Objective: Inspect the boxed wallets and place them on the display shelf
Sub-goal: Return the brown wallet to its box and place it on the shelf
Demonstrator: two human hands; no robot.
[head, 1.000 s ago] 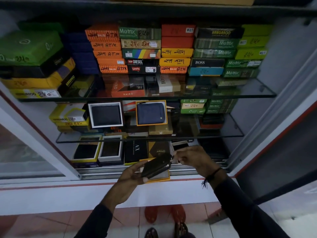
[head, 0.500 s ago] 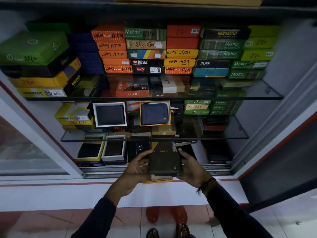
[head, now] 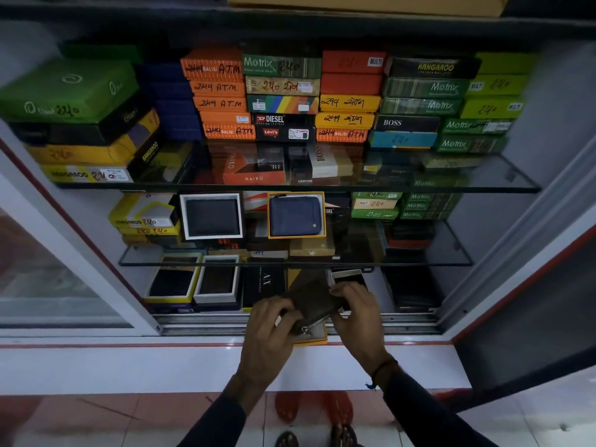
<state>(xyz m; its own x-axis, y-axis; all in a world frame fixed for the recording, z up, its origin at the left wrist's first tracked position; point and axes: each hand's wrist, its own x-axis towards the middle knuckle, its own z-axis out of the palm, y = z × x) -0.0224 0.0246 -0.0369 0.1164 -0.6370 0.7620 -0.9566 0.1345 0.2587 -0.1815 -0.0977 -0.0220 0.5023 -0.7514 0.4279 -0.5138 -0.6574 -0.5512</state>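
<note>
A dark brown zip wallet [head: 314, 303] is gripped at both ends by the left hand [head: 269, 330] and right hand [head: 358, 314], just above its yellow-rimmed box [head: 311, 339]. It should be lowered flat, zip edge tucked inside the rim. Behind the box, an AX box [head: 264, 285] and an open white box [head: 346, 277] crowd the bottom shelf.

dark brown wallet [head: 314, 303], yellow-rimmed box [head: 311, 341]

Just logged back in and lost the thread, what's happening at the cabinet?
A person holds a dark zip wallet in both hands, left hand and right hand, over its open yellow-rimmed box at the cabinet's front edge. It is not yet on the shelf. Other boxed wallets, like the blue one, are already displayed.
</note>
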